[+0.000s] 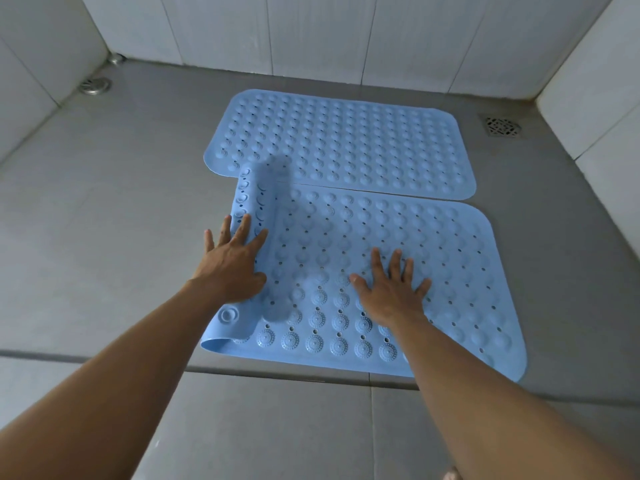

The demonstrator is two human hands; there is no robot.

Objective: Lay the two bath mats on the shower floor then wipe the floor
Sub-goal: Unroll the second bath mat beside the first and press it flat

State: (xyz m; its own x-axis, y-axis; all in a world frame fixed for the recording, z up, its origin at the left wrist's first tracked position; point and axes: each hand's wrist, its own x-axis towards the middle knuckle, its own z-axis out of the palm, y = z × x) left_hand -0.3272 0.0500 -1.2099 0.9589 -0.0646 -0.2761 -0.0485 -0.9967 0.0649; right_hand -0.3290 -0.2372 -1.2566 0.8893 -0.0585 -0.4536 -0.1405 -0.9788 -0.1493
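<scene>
No readable txt, labels, brand marks or nos. anywhere in view. The far bath mat (341,143) and near bath mat (398,271) carry only moulded bumps and holes, no lettering. Tiled walls (311,32) and grey floor (104,209) are unmarked too.

White tiled walls (311,32) enclose the back and both sides. A round metal drain (94,86) is set near the far left corner, and a square patterned drain grate (503,126) sits at the far right edge.
</scene>
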